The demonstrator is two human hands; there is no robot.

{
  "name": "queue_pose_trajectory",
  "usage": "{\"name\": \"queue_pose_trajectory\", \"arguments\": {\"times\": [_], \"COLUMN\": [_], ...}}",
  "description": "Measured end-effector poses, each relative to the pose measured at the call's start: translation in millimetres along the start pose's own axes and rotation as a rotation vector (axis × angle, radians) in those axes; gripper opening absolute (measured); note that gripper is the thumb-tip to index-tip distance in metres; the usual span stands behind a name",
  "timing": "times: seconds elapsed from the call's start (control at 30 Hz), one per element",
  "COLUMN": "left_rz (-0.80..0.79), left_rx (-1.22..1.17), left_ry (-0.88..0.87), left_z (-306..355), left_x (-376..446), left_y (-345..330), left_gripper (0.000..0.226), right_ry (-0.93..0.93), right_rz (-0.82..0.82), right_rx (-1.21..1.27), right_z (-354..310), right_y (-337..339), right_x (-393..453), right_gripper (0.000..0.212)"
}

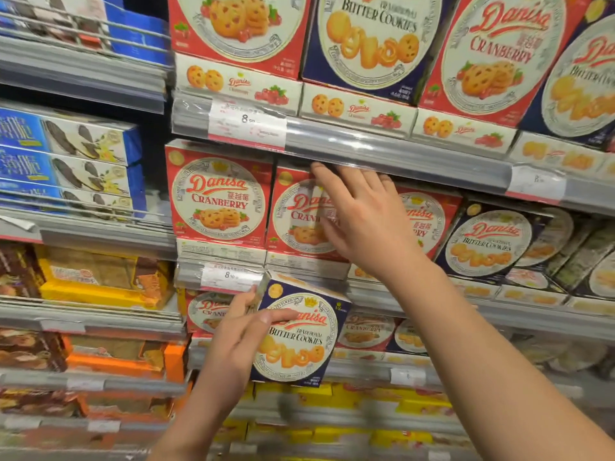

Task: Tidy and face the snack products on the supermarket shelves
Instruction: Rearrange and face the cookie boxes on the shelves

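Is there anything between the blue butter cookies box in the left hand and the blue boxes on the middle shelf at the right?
Yes. The right hand and forearm cross in front, between the blue Danisa butter cookies box held by the left hand and the blue boxes.

Middle shelf packed: red cranberry boxes (218, 197) side by side, no gap between. Shelf rail (382, 154) overhangs box tops; right hand (362, 217) fills slot beneath it. Navy butter cookie box (296, 331) in left hand (239, 331) blocks lower shelf front.
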State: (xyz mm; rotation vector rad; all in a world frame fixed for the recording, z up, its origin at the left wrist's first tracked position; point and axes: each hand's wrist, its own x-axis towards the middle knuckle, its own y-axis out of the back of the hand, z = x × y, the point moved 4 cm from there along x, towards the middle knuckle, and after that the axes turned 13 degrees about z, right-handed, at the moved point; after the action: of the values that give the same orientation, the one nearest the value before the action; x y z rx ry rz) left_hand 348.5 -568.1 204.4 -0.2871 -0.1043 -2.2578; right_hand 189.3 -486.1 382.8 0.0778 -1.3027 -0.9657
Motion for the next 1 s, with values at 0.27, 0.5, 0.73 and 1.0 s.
{"name": "queue_pose_trajectory", "arguments": {"times": [0.27, 0.5, 0.73, 1.0], "left_rz": [0.039, -0.097, -0.285, -0.353], "left_rx": [-0.102, 0.053, 0.106, 0.245], "left_ry": [0.05, -0.112, -0.156, -0.416], "left_z": [22.2, 34.4, 47.7, 55.6], "left_x": [-20.1, -27.4, -39.8, -47.8], "left_y": [-37.8, -106.0, -182.4, -242.5], "left_gripper": [0.034, 0.049, 0.041, 0.027], "right_ry": [-0.225, -0.324, -0.421, -0.414], "right_rz": [-0.123, -0.262, -0.317, -0.244], "right_rx": [0.521, 0.497, 0.481, 0.161], "right_z": [21.9, 68.6, 137.7, 217.0], "right_y": [20.2, 20.0, 51.0, 116.0], "right_x": [-121.6, -187.1, -227.4, -260.6], "right_gripper": [0.046, 0.056, 0.056, 0.058]}}
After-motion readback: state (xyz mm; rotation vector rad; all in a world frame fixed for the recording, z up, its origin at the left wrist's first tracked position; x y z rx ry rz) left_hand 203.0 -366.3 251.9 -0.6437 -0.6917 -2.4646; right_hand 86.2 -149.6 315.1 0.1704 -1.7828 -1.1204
